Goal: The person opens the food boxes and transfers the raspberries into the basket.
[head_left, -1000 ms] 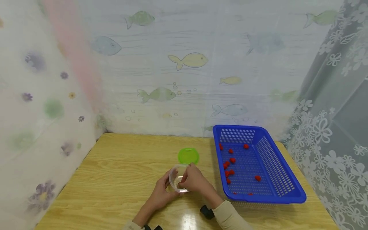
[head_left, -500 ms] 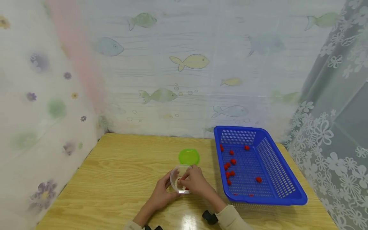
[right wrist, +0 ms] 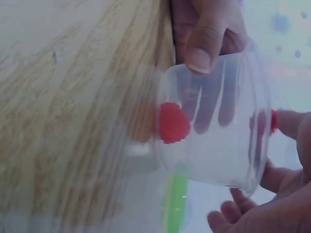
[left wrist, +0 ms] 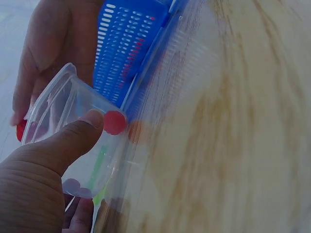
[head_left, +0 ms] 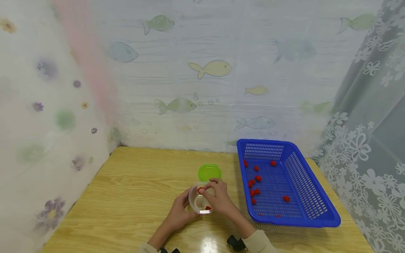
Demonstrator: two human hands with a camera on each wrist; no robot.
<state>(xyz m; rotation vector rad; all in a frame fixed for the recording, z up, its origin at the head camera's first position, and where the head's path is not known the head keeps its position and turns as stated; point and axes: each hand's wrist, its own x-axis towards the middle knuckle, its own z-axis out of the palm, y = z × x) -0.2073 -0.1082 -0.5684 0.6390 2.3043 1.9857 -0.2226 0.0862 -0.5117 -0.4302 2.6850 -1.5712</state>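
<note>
My left hand [head_left: 181, 212] grips a clear plastic tub [left wrist: 104, 160] from its left side, thumb on the near wall and fingers around the far one. One red raspberry [right wrist: 173, 123] lies on the tub's floor. At the open rim my right hand [head_left: 220, 198] pinches another red raspberry [head_left: 200, 190] between thumb and fingertips. The tub's wall partly covers that held raspberry in the right wrist view. A green lid [head_left: 210, 172] lies flat on the table just behind the tub.
To the right stands a blue perforated basket [head_left: 316, 186] with several red raspberries [head_left: 258, 178] scattered inside, mostly along its left side. The wooden table [head_left: 142, 175] backs onto a wall curtain printed with fish [head_left: 218, 68].
My right hand's fingers have risen from deep inside the tub to its rim, the pinched raspberry now showing. The other raspberry on the tub floor has come into view. My left hand stays put.
</note>
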